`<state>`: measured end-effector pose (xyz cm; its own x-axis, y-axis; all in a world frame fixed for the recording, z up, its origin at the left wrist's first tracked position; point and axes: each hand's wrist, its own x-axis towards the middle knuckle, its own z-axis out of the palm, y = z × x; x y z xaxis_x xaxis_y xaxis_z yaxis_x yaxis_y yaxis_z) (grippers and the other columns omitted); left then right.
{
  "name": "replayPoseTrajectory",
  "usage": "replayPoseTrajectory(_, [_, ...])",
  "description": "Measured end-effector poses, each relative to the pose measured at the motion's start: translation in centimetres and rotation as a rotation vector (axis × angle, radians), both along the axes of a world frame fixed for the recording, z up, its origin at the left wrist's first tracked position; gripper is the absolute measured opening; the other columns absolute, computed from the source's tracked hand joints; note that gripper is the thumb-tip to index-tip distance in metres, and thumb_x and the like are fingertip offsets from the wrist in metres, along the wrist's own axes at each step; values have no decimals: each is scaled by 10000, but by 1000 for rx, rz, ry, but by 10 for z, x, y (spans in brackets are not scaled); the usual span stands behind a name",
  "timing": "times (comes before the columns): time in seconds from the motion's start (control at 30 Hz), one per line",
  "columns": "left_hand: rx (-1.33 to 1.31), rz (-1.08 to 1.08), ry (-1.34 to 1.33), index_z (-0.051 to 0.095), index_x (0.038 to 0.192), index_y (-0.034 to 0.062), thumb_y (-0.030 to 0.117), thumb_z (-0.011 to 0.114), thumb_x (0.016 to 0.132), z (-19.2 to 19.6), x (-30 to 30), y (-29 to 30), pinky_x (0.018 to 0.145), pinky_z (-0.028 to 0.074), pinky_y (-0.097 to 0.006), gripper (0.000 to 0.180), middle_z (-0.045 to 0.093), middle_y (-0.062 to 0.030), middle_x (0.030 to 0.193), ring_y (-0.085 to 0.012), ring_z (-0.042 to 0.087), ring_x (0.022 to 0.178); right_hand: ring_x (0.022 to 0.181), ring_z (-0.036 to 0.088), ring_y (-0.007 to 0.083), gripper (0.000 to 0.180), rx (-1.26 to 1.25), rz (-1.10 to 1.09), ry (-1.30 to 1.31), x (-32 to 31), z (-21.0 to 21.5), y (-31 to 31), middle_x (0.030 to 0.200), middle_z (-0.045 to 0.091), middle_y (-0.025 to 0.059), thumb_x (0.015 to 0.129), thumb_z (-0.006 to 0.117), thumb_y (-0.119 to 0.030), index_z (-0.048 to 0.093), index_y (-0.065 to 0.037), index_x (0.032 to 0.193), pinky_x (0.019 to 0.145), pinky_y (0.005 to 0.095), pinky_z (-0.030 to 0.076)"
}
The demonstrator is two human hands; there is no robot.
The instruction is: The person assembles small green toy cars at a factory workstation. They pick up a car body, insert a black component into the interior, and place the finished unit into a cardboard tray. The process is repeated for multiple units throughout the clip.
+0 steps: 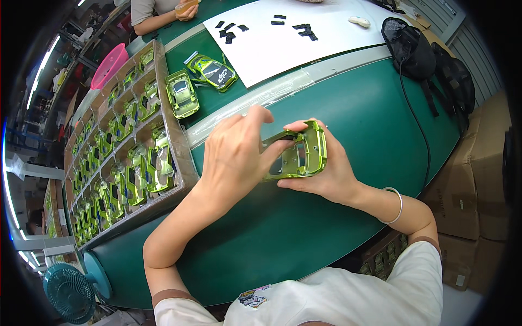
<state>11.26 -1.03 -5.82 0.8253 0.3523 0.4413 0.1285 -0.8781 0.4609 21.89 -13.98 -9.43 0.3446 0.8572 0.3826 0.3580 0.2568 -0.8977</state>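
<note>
A green toy car body shell [314, 155] is held in front of me over the table, its hollow inside turned toward me. My right hand [334, 171] is closed around its right end, fingers behind and thumb near the lower edge. My left hand [231, 149] is at the shell's left end. Its thumb reaches into the hollow beside a dark strip at the upper edge, while the index finger bends above. The left fingers partly hide that end of the shell, so their exact contact is unclear.
A divided box [187, 173] of green car shells stands left. Beyond my hands are another shell [183, 95], a green toy car [213, 71] and a white sheet [261, 51] with black pieces [305, 31]. A black bag [406, 49], a fan [69, 292] and a co-worker's hand [186, 11] flank the table.
</note>
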Motion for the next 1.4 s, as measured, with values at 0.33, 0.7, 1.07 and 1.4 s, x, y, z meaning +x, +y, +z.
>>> replayPoseTrajectory(0.33, [-870, -364, -374, 565, 948, -4, -14, 644, 739, -21, -4, 12, 611, 504, -281, 224, 629, -87, 879, -153, 614, 733, 1028, 518, 231, 781, 107, 126, 183, 0, -6, 3, 1097, 499, 123, 619, 799, -199, 389, -40, 1265, 826, 338, 470])
replayPoseTrajectory(0.7, [-591, -244, -483, 545, 881, 30, 2, 641, 754, -41, 2, 7, 690, 464, -295, 161, 568, -79, 829, -176, 570, 770, 854, 581, 321, 703, -41, -92, -264, -20, 0, -8, 971, 574, 170, 621, 791, -265, 452, 7, 1173, 733, 369, 483])
replayPoseTrajectory(1.07, [-1090, -433, -487, 572, 830, 67, -12, 684, 733, -58, -3, 5, 740, 460, -258, 168, 541, -67, 895, -124, 543, 834, 974, 572, 160, 286, -19, 140, 370, 12, 1, -4, 1107, 547, 125, 834, 592, -94, 538, 15, 1093, 810, 275, 494])
replayPoseTrajectory(1.4, [-1057, -593, -450, 570, 846, 58, -27, 695, 704, -61, 0, 5, 670, 441, -271, 208, 541, -59, 759, -159, 529, 730, 760, 628, 96, 272, -376, 351, 445, 29, 9, -6, 747, 649, 57, 807, 606, -63, 541, -11, 1065, 710, 246, 496])
